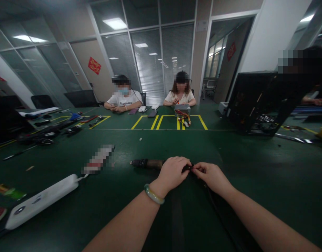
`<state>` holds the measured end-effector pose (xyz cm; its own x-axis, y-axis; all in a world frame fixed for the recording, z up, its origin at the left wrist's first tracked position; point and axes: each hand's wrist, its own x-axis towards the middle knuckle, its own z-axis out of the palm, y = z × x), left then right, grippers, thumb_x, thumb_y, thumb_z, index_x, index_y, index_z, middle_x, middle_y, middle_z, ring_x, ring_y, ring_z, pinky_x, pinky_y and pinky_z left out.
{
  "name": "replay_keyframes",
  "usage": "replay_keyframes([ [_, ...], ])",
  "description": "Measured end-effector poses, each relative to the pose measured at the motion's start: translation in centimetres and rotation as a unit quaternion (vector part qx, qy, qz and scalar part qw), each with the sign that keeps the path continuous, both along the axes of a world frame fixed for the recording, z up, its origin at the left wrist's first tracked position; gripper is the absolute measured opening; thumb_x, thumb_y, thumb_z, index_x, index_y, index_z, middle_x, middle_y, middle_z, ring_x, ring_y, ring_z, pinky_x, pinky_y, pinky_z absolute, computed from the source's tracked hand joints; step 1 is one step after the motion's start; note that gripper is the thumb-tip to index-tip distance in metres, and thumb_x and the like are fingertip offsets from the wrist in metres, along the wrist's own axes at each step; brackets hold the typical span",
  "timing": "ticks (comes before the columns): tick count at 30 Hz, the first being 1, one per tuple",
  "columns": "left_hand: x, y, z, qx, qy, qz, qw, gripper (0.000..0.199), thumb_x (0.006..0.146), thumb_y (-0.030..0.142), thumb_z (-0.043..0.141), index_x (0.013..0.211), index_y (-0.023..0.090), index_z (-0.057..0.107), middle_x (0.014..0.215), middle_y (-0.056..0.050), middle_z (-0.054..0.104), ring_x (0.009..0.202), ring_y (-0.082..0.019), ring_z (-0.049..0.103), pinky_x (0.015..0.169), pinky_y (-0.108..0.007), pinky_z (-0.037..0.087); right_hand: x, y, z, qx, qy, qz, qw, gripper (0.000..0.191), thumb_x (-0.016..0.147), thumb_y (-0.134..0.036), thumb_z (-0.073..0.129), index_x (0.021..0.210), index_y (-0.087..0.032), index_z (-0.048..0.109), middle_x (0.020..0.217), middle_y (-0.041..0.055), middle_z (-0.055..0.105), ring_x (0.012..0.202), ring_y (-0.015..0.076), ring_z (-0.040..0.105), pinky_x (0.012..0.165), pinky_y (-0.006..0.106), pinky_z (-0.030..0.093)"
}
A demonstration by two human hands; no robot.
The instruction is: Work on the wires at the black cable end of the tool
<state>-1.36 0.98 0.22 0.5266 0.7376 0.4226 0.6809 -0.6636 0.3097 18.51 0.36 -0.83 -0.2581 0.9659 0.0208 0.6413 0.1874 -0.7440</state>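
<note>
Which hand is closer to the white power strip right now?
Left. The left hand is to the right of the white power strip, not touching it; the right hand lies farther right, beyond the left hand.

On the bench (161, 147), a power strip (41, 202) lies at lower left, a tool (147, 163) at centre, and a power supply (182, 110) far ahead, before a seated person (180, 96).

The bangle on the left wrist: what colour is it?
The bangle is pale green, shown best in the head view.
</note>
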Motion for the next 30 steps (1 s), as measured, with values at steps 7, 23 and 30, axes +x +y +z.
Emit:
replay_keyframes([
  [7, 0.09, -0.04, 0.09, -0.001, 0.007, 0.017, 1.0, 0.016, 0.083, 0.022, 0.063, 0.098, 0.021, 0.058, 0.102, -0.002, 0.065, 0.099, -0.021, 0.059, 0.09, -0.037, 0.044, 0.04, 0.29, -0.35, 0.009, 0.003, 0.004, 1.0, 0.022, 0.087, -0.038, 0.056, 0.092, -0.022, 0.07, 0.074, -0.0006, 0.07, 0.065, 0.015, 0.063, 0.057, 0.024, 0.04],
  [23, 0.02, 0.01, 0.15, 0.001, 0.014, 0.007, 1.0, 0.014, 0.086, 0.023, 0.061, 0.1, 0.024, 0.061, 0.105, 0.0, 0.065, 0.1, -0.019, 0.058, 0.09, -0.035, 0.045, -0.18, -0.07, 0.23, -0.01, 0.002, -0.003, 1.0, 0.024, 0.086, -0.039, 0.055, 0.094, -0.023, 0.071, 0.074, -0.0006, 0.07, 0.062, 0.0143, 0.063, 0.054, 0.023, 0.04],
  [30, 0.12, -0.07, 0.06, -0.001, 0.019, 0.021, 1.0, 0.011, 0.085, 0.023, 0.061, 0.096, 0.022, 0.059, 0.11, -0.002, 0.064, 0.104, -0.02, 0.058, 0.092, -0.037, 0.043, 0.03, -0.04, 0.11, -0.013, 0.0, -0.004, 1.0, 0.026, 0.086, -0.04, 0.056, 0.097, -0.022, 0.07, 0.078, 0.0009, 0.071, 0.064, 0.015, 0.063, 0.054, 0.023, 0.041],
])
